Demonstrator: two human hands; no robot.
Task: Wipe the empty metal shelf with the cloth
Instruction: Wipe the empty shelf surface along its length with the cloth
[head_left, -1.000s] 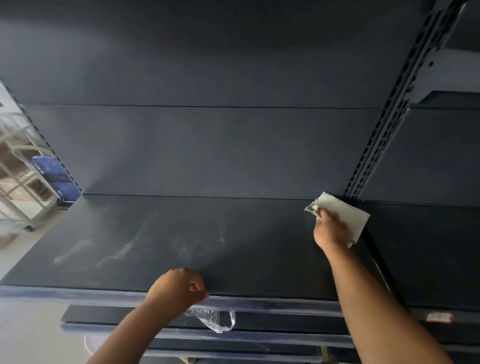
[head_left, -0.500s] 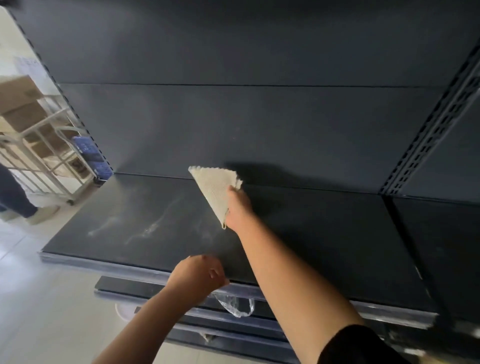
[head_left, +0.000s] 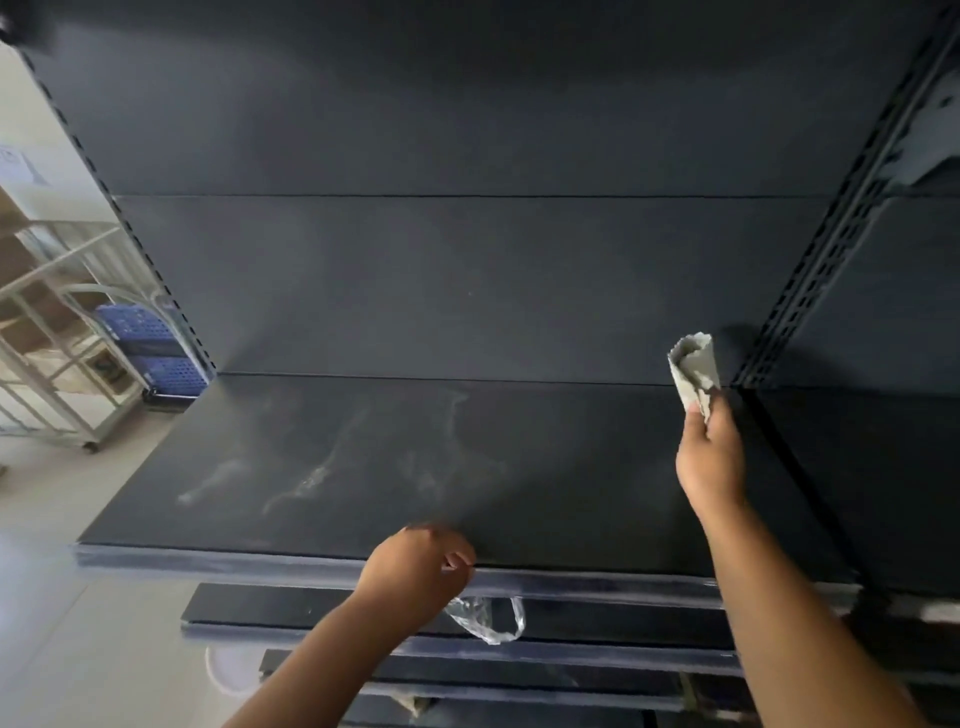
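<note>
A dark metal shelf (head_left: 545, 467) spans the view, bare, with pale dusty smears on its left half. My right hand (head_left: 709, 457) holds a crumpled pale grey cloth (head_left: 693, 366) lifted off the shelf at its back right corner, near the slotted upright. My left hand (head_left: 415, 569) is closed at the shelf's front edge, and a clear plastic bag (head_left: 485, 621) hangs below it.
A perforated upright post (head_left: 831, 249) divides this bay from another dark shelf (head_left: 883, 493) on the right. Lower shelves (head_left: 311, 608) stick out below the front edge. At far left stand a white metal cart (head_left: 62, 332) and blue crates (head_left: 156, 353) on a tiled floor.
My right hand swept the cloth from the back right corner to the shelf's middle, then back to the right corner, where it is now raised and bunched. The left hand stayed at the front edge.
</note>
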